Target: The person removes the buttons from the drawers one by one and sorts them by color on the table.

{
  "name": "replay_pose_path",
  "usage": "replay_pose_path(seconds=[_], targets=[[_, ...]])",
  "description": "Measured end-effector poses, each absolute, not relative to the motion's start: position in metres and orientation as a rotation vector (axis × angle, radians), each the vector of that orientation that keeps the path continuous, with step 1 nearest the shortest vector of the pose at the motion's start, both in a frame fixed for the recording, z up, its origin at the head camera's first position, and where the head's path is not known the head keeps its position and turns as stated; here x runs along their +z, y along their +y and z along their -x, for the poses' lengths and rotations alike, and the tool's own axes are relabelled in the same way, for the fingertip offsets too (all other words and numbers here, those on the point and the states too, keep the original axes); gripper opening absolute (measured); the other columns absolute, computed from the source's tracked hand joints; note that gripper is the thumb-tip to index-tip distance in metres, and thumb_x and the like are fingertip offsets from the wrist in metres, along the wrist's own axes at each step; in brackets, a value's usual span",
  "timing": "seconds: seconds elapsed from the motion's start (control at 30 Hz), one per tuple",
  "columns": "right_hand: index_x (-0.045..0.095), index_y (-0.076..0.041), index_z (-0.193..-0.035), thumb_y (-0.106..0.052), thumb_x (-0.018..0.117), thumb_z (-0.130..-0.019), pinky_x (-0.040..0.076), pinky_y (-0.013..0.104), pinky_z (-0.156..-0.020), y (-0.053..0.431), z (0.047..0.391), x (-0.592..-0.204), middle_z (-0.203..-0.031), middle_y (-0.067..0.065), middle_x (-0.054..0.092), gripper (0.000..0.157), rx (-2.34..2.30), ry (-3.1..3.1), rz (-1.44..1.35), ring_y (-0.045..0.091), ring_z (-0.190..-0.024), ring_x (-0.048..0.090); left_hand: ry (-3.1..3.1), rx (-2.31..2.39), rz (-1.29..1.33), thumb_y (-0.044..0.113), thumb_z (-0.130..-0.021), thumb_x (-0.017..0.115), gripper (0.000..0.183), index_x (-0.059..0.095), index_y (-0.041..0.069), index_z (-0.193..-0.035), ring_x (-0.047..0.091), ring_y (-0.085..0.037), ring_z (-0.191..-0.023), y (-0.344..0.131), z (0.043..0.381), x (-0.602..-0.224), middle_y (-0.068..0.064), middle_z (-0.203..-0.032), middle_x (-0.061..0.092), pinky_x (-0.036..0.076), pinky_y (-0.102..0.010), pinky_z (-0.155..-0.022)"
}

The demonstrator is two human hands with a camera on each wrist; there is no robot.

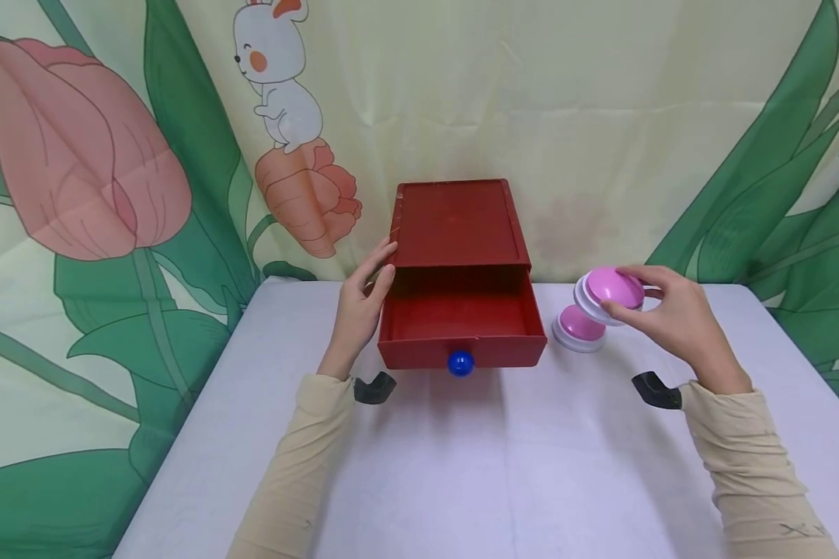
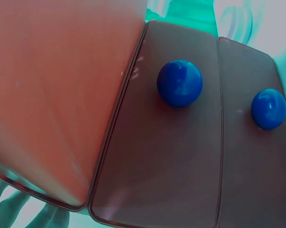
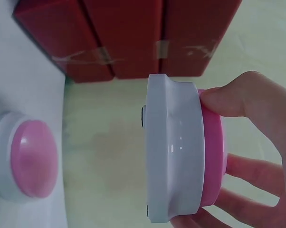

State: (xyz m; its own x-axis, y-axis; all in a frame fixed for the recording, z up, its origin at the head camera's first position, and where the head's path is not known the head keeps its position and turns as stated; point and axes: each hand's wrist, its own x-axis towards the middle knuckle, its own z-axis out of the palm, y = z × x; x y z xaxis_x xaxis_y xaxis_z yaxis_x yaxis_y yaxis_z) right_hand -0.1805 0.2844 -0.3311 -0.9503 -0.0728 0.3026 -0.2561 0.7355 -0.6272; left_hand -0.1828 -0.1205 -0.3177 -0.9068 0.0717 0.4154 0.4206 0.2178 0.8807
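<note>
My right hand pinches a round push button with a pink dome on a white base, thumb and fingers on its rim. It is raised and tilted; in the right wrist view its white side faces the camera. A second such button sits below it on the table, right of the dark red drawer cabinet. The cabinet's top drawer is pulled out, with a blue knob and a bare floor. My left hand rests against the cabinet's left side, fingers extended.
Lower drawer fronts with blue knobs show closed in the left wrist view. Clear tape crosses the cabinet's side seams. The cabinet stands near the back of the white table, before a printed curtain with flowers and a rabbit.
</note>
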Motion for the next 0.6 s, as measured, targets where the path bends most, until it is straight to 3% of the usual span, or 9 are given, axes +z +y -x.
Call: replay_pose_path(seconds=[0.27, 0.6], targets=[[0.058, 0.005, -0.132, -0.027, 0.08, -0.084, 0.03, -0.005, -0.073, 0.298, 0.186, -0.346, -0.126, 0.028, 0.059, 0.061, 1.011, -2.685, -0.22, 0.043, -0.111, 0.056, -2.199, -1.757, 0.472, 0.011, -0.103, 0.05, 0.043, 0.048, 0.002, -0.145, 0.039, -0.022, -0.144, -0.121, 0.186, -0.322, -0.009, -0.158, 0.038, 0.043, -0.046, -0.111], [0.057, 0.007, -0.132, -0.029, 0.078, -0.086, 0.032, 0.0, -0.069, 0.313, 0.193, -0.361, -0.127, 0.031, 0.058, 0.062, 0.981, -2.743, -0.145, 0.047, -0.112, 0.054, -2.159, -1.738, 0.49, 0.024, -0.104, 0.052, 0.042, 0.052, 0.018, -0.145, 0.04, -0.011, -0.142, -0.128, 0.207, -0.35, 0.008, -0.156, 0.041, 0.044, -0.045, -0.11]])
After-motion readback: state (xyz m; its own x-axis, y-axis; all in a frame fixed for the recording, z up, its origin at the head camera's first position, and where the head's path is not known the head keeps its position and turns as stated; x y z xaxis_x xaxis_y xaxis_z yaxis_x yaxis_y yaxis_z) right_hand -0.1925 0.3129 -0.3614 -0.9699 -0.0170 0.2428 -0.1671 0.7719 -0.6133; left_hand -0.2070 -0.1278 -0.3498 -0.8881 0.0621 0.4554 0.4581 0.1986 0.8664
